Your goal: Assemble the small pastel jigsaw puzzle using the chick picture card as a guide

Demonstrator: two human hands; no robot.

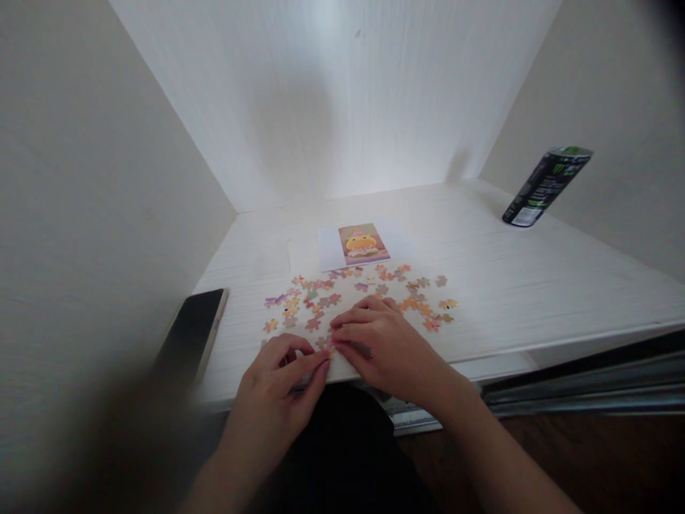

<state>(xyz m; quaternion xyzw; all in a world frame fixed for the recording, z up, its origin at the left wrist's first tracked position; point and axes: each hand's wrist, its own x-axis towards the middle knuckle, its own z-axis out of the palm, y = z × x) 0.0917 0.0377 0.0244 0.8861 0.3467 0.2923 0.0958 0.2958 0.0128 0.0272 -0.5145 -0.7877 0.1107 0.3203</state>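
Near the front edge of the white tabletop, my left hand (283, 375) pinches a small jigsaw puzzle piece (330, 353) between thumb and forefinger. My right hand (374, 339) meets it there, its thumb and fingers closed around a pinkish puzzle piece at the same spot. Whether the two pieces are joined is hidden by the fingertips. Several loose jigsaw pieces (313, 323) in pink, orange, purple and grey lie scattered beyond and beside both hands. Behind them rests a reference picture (364, 243) of a yellow figure with a pink hat, printed on white paper.
A dark smartphone (193, 328) lies at the table's left edge by the side wall. On the right stands a black and green drink can (546, 187). White panels enclose the back and sides of the tabletop (514, 285). A blurred dark shape covers the lower left.
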